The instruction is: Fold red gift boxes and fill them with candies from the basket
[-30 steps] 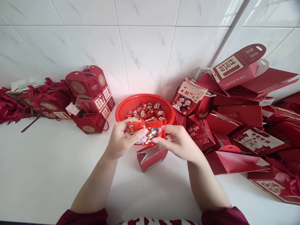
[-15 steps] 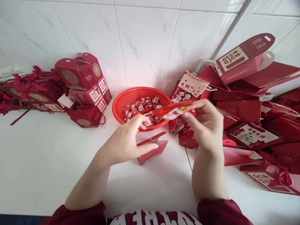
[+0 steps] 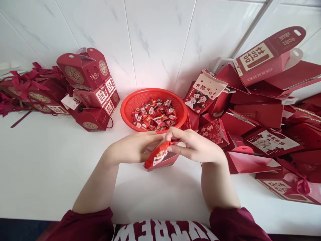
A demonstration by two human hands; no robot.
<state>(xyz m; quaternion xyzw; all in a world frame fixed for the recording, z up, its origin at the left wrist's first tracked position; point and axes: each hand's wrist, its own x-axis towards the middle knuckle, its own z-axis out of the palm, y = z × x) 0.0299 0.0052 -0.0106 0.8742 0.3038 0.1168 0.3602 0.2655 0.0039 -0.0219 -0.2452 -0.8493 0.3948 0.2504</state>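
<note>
Below the candy basket, a small open red box (image 3: 167, 163) stands on the counter, its inside partly visible. My left hand (image 3: 131, 147) is at the box's left side, fingers curled around its back edge; the thumb is largely hidden behind a packet. That shiny red snack packet (image 3: 158, 155), with white and yellow print, tilts over the box's open top. My right hand (image 3: 194, 144) pinches the packet's upper right end between thumb and fingers. Just behind both hands sits the red plastic basket (image 3: 185, 117) holding several wrapped candies (image 3: 155, 113).
Red gift boxes (image 3: 91, 97) with cords are stacked at the left, beside ribboned boxes (image 3: 37, 93). A heap of red boxes (image 3: 263, 117) crowds the right side. The white counter (image 3: 62, 160) runs along a tiled wall (image 3: 152, 43).
My right hand has brought the packet left and down from beside the basket to the box. The left hand has closed in at the box, its thumb no longer stretched across the front.
</note>
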